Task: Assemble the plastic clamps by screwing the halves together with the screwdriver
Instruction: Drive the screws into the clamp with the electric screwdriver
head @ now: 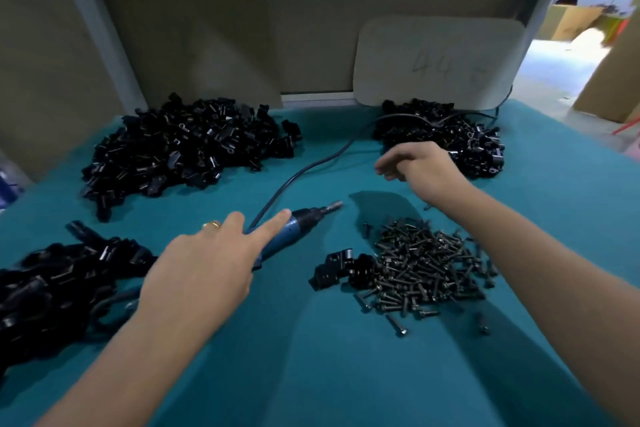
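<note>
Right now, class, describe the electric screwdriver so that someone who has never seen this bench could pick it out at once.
Start at the teal table cover and find the left hand in its middle. Under that hand's straight fingers lies the electric screwdriver, its metal bit pointing up and right towards the right hand. Unlike the black clamp parts and the pile of screws around it, it is blue, long, and trails a dark cable.
</note>
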Demonstrator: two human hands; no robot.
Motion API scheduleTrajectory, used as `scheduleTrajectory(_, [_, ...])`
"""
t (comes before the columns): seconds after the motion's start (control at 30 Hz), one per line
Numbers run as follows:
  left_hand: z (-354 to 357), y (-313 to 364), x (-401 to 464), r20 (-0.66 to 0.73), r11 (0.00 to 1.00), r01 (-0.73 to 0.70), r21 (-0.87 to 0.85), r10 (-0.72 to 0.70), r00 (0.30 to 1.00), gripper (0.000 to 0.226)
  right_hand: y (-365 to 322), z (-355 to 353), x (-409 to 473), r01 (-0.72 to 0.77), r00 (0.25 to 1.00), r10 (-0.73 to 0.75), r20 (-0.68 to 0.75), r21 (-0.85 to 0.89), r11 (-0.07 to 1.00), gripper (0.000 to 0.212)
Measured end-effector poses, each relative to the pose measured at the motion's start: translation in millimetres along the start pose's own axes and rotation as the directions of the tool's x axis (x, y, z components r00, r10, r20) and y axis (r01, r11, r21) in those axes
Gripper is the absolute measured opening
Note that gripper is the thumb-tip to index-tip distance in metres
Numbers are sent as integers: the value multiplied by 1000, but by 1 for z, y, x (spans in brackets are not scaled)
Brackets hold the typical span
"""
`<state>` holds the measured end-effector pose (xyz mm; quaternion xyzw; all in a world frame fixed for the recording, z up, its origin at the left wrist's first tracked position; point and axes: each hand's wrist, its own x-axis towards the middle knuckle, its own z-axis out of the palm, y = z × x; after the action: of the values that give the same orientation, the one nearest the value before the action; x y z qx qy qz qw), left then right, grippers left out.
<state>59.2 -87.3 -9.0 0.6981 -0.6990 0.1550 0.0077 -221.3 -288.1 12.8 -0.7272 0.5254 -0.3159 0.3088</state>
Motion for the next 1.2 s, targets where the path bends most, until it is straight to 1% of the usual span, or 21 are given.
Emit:
scheduleTrajectory(0.07, [0, -6, 14, 16, 1000, 13, 2, -13, 1000, 98, 6, -11, -33, 45, 994, -46, -99, -10, 999, 44])
scheduleTrajectory(0.1, [-1, -11, 22, 65, 1000, 12, -22, -10, 998, 96, 7, -14, -48, 70, 992, -73, -105, -40, 997, 42])
scheduleTrajectory(0.17, [-9, -19, 34, 200, 999, 6, -52, 4, 980, 92, 5, -12, -73, 136, 989, -142, -37, -135, 981, 34])
scheduleTrajectory(0.23, [-17, -18, 36, 261, 997, 50, -51, -35, 965, 89, 1, 0, -93, 238, 971, -222, 87, -317, 918, 25])
scheduleTrajectory(0.3, [-21, -3, 31, 187, 995, 100, 14, -101, 977, 82, -3, 18, -104, 319, 947, -293, 129, -480, 818, 20])
scheduleTrajectory(0.33, [-22, 7, 28, 90, 995, 101, 13, -102, 991, 76, -5, 25, -106, 325, 943, -317, 106, -504, 800, 21])
scheduleTrajectory(0.37, [-20, 18, 23, -35, 997, 61, -46, -63, 997, 67, -7, 29, -106, 319, 943, -323, 82, -501, 804, 24])
scheduleTrajectory(0.43, [-14, 40, 14, -243, 954, -123, -274, 55, 969, 49, -6, 30, -101, 317, 943, -324, 81, -524, 791, 31])
scheduleTrajectory(0.47, [-10, 50, 9, -244, 891, -201, -407, 106, 964, 49, -4, 29, -98, 320, 941, -323, 96, -555, 768, 34])
scheduleTrajectory(0.5, [-5, 58, 7, -179, 821, -231, -522, 160, 971, 53, -2, 28, -95, 326, 941, -319, 117, -577, 749, 35])
scheduleTrajectory(0.57, [8, 67, 10, -39, 734, -221, -642, 257, 966, 60, 1, 26, -89, 350, 936, -303, 181, -585, 732, 31])
scheduleTrajectory(0.6, [13, 67, 15, -30, 697, -204, -687, 253, 967, 57, 1, 27, -85, 359, 933, -292, 210, -585, 727, 27])
scheduleTrajectory(0.7, [17, 61, 32, -74, 554, -132, -822, 126, 989, 34, -2, 30, -70, 343, 939, -247, 240, -581, 738, 23])
scheduleTrajectory(0.77, [18, 58, 35, -44, 517, -77, -853, 74, 996, 30, -4, 33, -64, 321, 944, -223, 243, -529, 785, 16])
scheduleTrajectory(0.83, [22, 57, 32, -53, 498, -56, -865, 20, 998, 29, -1, 34, -64, 335, 940, -248, 236, -482, 810, 13])
scheduleTrajectory(0.93, [25, 53, 29, -49, 407, -14, -913, -76, 996, 30, 1, 22, -78, 403, 914, -349, 205, -374, 835, 31])
scheduleTrajectory(1.0, [22, 47, 31, 2, 316, 41, -948, -122, 993, 33, -5, 13, -88, 450, 888, -377, 265, -325, 831, 41])
scheduleTrajectory(1.03, [21, 46, 32, 28, 278, 65, -958, -135, 990, 34, -7, 12, -91, 465, 876, -361, 320, -361, 809, 45])
scheduleTrajectory(1.1, [19, 50, 30, 58, 255, 102, -961, -173, 983, 33, -11, 16, -94, 451, 876, -271, 398, -483, 750, 51])
scheduleTrajectory(1.13, [18, 54, 29, 81, 252, 131, -959, -201, 976, 32, -12, 20, -94, 438, 883, -239, 405, -522, 732, 50])
scheduleTrajectory(1.2, [18, 65, 24, 132, 214, 186, -959, -245, 960, 31, -12, 27, -95, 455, 880, -267, 393, -532, 715, 39])
